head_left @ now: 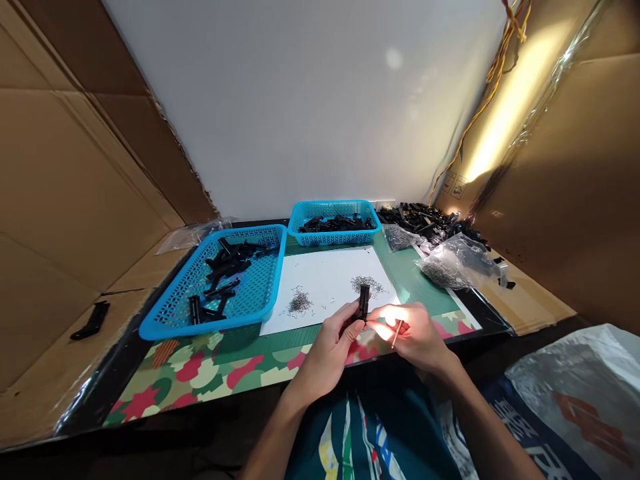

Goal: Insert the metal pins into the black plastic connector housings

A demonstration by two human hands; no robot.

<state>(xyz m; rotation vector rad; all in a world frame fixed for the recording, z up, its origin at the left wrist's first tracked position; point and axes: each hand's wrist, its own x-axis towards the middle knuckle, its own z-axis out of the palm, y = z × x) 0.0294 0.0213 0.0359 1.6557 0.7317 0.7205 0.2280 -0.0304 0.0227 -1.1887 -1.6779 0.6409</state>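
My left hand (pixel 334 343) is closed round a black plastic part (pixel 365 301), which stands upright between its fingers near the table's front edge. From the right, my right hand (pixel 413 333) meets the lower end of that part with pinched fingertips; anything tiny between them is too small to make out. A thin light stick (pixel 397 334) is also held in the right hand, against its curled fingers. Just beyond the hands, on a white sheet (pixel 330 267), lie two piles of small metal pieces, one on the left (pixel 300 302) and one on the right (pixel 367 285).
A large blue basket (pixel 255 317) with black parts stands at the left, a smaller one (pixel 334 238) behind the sheet. Black parts (pixel 425 220) are heaped at the back right, beside clear bags (pixel 445 263). Another black part (pixel 92 321) lies far left. Cardboard walls flank the table.
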